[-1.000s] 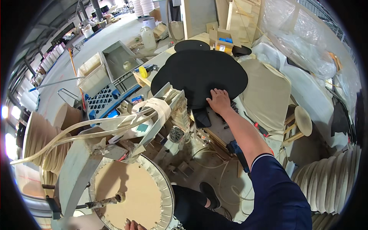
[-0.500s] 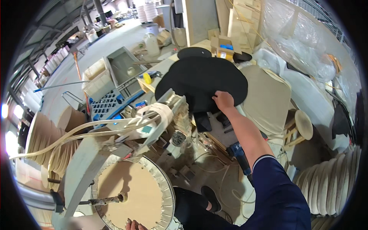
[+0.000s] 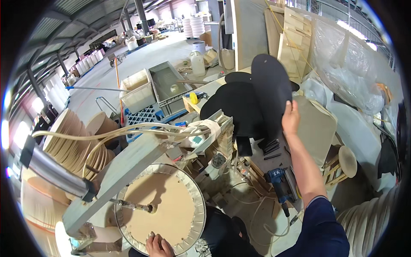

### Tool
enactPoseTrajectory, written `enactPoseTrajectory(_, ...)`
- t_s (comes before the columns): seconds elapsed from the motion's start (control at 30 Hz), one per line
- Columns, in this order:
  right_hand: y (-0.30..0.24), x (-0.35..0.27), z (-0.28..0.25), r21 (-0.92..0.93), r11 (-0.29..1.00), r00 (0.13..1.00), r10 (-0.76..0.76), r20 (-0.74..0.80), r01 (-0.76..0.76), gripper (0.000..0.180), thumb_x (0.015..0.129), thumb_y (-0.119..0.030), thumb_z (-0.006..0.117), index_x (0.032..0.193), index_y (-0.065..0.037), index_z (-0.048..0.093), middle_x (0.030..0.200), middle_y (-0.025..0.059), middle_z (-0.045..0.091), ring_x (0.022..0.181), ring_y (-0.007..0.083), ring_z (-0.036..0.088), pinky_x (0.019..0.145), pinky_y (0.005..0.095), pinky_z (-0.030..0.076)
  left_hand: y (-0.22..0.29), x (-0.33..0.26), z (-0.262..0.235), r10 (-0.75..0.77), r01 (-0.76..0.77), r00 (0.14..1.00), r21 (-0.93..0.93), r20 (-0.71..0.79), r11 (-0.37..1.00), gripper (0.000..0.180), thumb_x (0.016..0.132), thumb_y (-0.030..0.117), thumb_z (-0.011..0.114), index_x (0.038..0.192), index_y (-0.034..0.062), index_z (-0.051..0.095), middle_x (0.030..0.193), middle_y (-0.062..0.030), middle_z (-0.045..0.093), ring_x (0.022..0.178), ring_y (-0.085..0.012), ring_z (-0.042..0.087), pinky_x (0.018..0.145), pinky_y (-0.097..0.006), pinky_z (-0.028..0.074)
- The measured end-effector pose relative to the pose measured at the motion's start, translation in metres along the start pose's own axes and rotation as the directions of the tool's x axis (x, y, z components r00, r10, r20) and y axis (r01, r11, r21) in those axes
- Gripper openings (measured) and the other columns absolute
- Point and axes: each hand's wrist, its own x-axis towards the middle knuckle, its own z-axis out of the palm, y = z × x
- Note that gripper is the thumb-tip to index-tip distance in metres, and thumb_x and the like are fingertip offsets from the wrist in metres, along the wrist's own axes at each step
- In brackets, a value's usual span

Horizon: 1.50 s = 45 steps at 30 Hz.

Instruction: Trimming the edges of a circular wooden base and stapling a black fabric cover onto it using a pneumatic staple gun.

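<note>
I see the right hand [image 3: 291, 118] stretched out ahead of me with its grip closed on the lower right edge of a black disc [image 3: 271, 88], thumb on the face turned toward me and the other digits hidden behind it. The disc stands on edge, nearly upright, so it reads as a tall oval with its long axis running from top to bottom; its broad face points left and slightly toward me. It is lifted clear above the stack of black discs [image 3: 233, 109] lying flat on the counter [image 3: 205, 91], just right of that stack and overlapping it from this view. The left hand [image 3: 159, 246] is at the bottom edge, fingertips resting on the near ribbed rim of a round tan plate [image 3: 160, 207] held in a machine; whether its grip is closed on the rim I cannot tell. A small yellow round object [image 3: 193, 98] sits on the counter's left end. Left of the counter are a grey plastic bin [image 3: 168, 83], a cream box [image 3: 138, 91] and a blue crate [image 3: 145, 116] beneath them. A white jug [image 3: 197, 63] stands on the floor beyond. Clear plastic sheeting [image 3: 342, 64] covers goods at right, and pale wooden boards [image 3: 295, 34] lean behind the lifted disc. A blue power tool [image 3: 279, 182] lies below the forearm.
</note>
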Motion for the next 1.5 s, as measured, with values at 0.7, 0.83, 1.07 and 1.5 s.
enactPoseTrajectory(0.7,-0.188,-0.191,-0.295,0.148,0.98,0.943,0.078,0.324,-0.132,0.031,0.114,-0.025,0.059,0.133,-0.003,0.07,0.112,-0.0001,0.073,0.092,0.0049,0.063,0.076,0.0204,0.049,-0.006,-0.012,0.008,-0.118,0.108,0.992,-0.164,-0.047,0.98,0.033,0.095,0.022,0.073,0.125,0.0073,0.072,0.134,-0.0165,0.067,0.129,-0.0389,0.06,0.114,-0.052,0.043)
enactPoseTrajectory(0.83,-0.18,-0.18,-0.318,0.105,0.994,0.975,-0.009,0.223,-0.015,0.033,0.114,-0.028,0.059,0.133,-0.004,0.071,0.1,-0.0034,0.072,0.077,0.001,0.057,0.057,0.0195,0.041,-0.007,-0.014,0.009,-0.133,0.122,0.99,-0.181,-0.048,0.976,0.033,0.094,0.021,0.074,0.125,0.0073,0.073,0.134,-0.015,0.067,0.129,-0.038,0.06,0.114,-0.051,0.043)
enactPoseTrajectory(1.07,-0.221,-0.154,-0.336,0.05,0.981,0.977,-0.192,0.094,0.188,0.037,0.116,-0.026,0.056,0.136,0.003,0.068,0.109,0.0037,0.074,0.092,0.0083,0.064,0.078,0.0252,0.053,-0.004,-0.018,0.01,-0.098,0.085,0.992,-0.144,-0.085,0.986,0.033,0.093,0.02,0.076,0.123,0.0067,0.073,0.131,-0.0155,0.067,0.123,-0.0398,0.062,0.109,-0.051,0.046)
enactPoseTrajectory(1.5,-0.315,-0.286,-0.214,0.453,0.681,0.315,-0.696,0.646,0.575,0.031,0.097,-0.005,0.075,0.128,0.001,0.072,0.083,0.009,0.073,0.061,0.0221,0.066,0.058,0.0358,0.049,-0.006,-0.014,0.011,-0.132,0.125,0.99,-0.14,-0.041,0.982,0.035,0.093,0.022,0.076,0.125,0.0069,0.074,0.135,-0.016,0.067,0.128,-0.0386,0.061,0.112,-0.052,0.045)
